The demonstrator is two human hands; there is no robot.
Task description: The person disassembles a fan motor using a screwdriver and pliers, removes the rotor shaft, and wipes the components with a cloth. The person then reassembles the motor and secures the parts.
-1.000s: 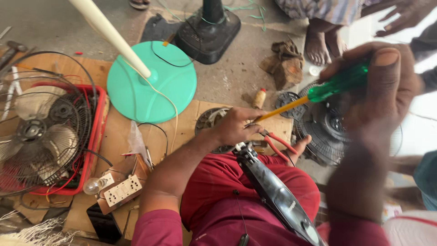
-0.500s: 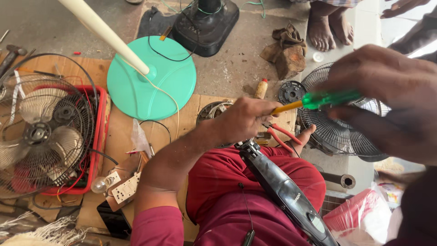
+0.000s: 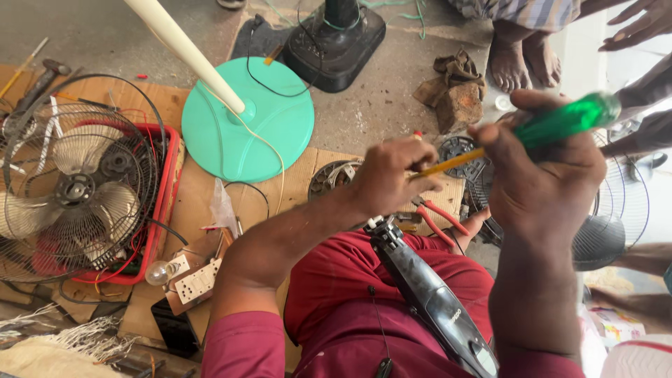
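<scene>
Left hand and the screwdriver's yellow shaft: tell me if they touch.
Touching. The head view shows the left hand with its fingers closed on the shaft of the screwdriver, while the right hand grips the green handle.

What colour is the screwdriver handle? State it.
Translucent green; the screwdriver handle sits in the right hand, with a yellow shaft toward the left hand. The head view shows it.

Informal fan-repair workshop, set on the ground. Bare concrete floor (image 3: 392,105) with flattened brown cardboard sheets (image 3: 203,210) as work surface. Dismantled parts all around: wire-caged metal fan head (image 3: 70,189) lying in a red plastic tray (image 3: 164,203), round turquoise pedestal base (image 3: 248,126) with cream pole (image 3: 185,49), black square fan base (image 3: 336,45), exposed round motor housing (image 3: 332,178). Red-handled pliers (image 3: 437,213), hammer (image 3: 42,80), loose wires, switch-and-socket test board with bulb (image 3: 185,276). Another person's bare feet (image 3: 521,59) stand nearby.
</scene>
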